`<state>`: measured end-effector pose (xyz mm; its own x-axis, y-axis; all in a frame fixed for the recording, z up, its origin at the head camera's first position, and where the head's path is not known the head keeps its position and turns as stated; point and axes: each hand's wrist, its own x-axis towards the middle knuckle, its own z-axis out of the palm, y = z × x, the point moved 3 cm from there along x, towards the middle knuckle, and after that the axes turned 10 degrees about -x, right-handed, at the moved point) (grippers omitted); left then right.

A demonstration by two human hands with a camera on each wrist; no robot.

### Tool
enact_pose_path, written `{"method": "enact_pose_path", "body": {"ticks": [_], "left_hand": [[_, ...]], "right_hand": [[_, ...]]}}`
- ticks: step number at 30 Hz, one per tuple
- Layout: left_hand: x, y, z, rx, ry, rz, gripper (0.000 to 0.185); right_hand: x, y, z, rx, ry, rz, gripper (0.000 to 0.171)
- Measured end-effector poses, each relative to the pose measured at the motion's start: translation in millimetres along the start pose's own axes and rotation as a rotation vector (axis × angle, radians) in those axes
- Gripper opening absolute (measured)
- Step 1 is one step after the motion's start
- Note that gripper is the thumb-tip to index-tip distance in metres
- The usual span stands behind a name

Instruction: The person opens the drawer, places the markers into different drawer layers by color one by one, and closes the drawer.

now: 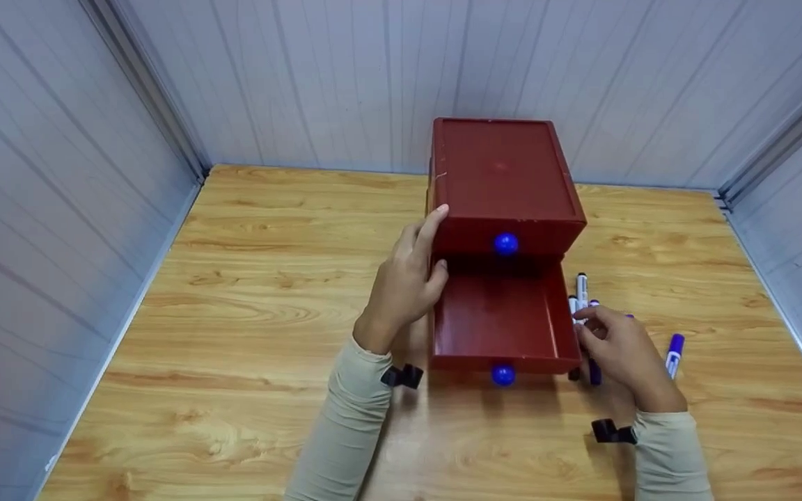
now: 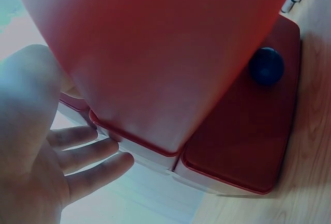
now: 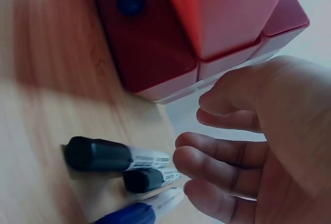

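Markers (image 1: 582, 291) lie on the table (image 1: 269, 278) beside the pulled-out drawer (image 1: 495, 313), whose red inside shows. Their tiny writing (image 3: 149, 159) can't be read. The right hand (image 1: 620, 348) is by them, fingers loosely bent. The left hand (image 1: 404, 285) touches the red box (image 1: 505, 167), fingers stretched.

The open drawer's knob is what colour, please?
The knob is bright blue, showing best in the head view.

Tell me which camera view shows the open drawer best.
The head view: it shows the open drawer from above, with its inside, front and blue knob. The left and right wrist views show only its outer surfaces, cropped by the frame edge; neither shows its inside.
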<state>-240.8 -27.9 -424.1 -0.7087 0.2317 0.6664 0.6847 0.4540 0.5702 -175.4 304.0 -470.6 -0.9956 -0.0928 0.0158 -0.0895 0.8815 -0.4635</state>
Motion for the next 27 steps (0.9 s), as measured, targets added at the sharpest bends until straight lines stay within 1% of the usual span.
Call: {"method": "enact_pose_path", "body": {"ticks": [3,9,12,15,18,22,24,25,27], "left_hand": [[0.7,0.4,0.0,0.000,-0.003,0.002,0.079],[0.2,0.5,-0.6,0.010,0.001,0.004,0.080],[-1.6,-0.1,-0.4,0.013,0.005,0.003,0.082],[-2.7,-0.8,-0.1,0.012,0.005,0.001,0.084],[-3.4,-1.2,-0.1,0.011,0.006,-0.001,0.084],[-3.7,-1.4,-0.1,0.017,0.006,0.007,0.082],[-3.1,-1.5,0.2,0.018,0.007,0.012,0.082],[-2.6,-1.4,0.3,0.018,0.008,0.016,0.083],[-1.6,-1.2,0.8,0.018,0.010,0.019,0.083]], "right_hand": [[2.2,1.0,3.9,-0.045,-0.027,-0.020,0.026],[5.7,2.0,11.4,-0.127,-0.013,-0.062,0.029],[6.0,2.3,14.4,-0.146,-0.031,-0.054,0.035],[5.8,1.7,16.5,-0.156,-0.054,-0.025,0.041],[5.3,-0.1,18.0,-0.184,-0.066,-0.019,0.044],[5.2,-4.0,20.5,-0.257,-0.012,-0.084,0.038],[5.5,-5.3,21.3,-0.283,0.008,-0.111,0.033],[5.9,-5.8,21.8,-0.291,0.015,-0.120,0.030],[6.4,-5.8,22.2,-0.292,-0.002,-0.117,0.026]]}}
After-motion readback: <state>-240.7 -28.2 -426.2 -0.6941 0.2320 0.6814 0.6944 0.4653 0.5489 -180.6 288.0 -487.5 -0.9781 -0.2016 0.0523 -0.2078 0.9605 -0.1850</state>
